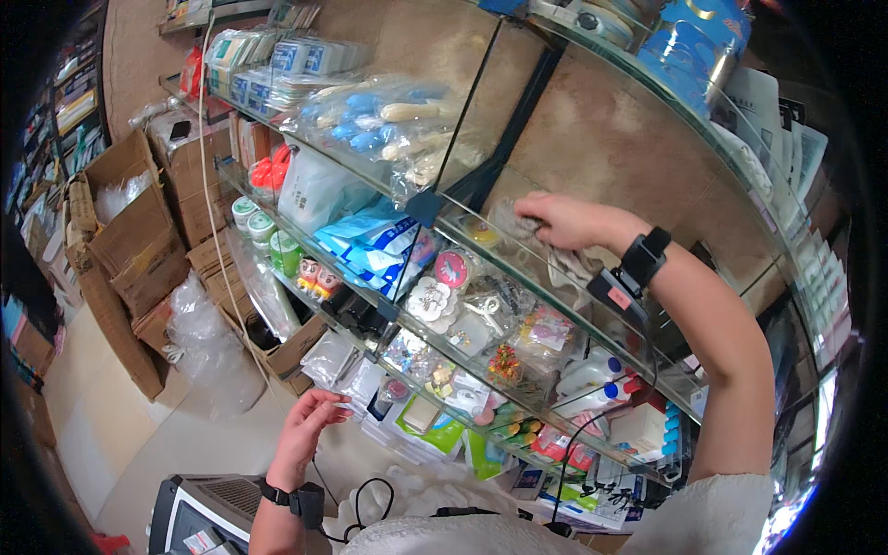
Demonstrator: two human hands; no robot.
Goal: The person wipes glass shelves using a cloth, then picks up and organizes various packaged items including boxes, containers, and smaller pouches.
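My right hand (pixel 575 222) reaches over an upper glass shelf. Its fingers are closed on a crumpled greyish cloth (pixel 570 266), which hangs below the hand against the glass; part of it is hidden by the hand. A small yellow round item (pixel 481 231) shows beside it through the glass. My left hand (pixel 310 424) hangs lower, in front of the shelf edges, with loosely bent fingers, a small gap between thumb and forefinger, and nothing visible in it. Clear-wrapped packs (pixel 335 359) are nearest to it. Both wrists wear dark bands with small devices.
Bagged blue and cream items (pixel 384 116) crowd the top left shelf. Trinkets, a pink round case (pixel 450 269) and white bottles (pixel 592 375) fill the lower shelves. Open cardboard boxes (pixel 139 222) stand at left, near clear plastic wrap (pixel 208 356). A thin cable (pixel 578 427) hangs across the shelves.
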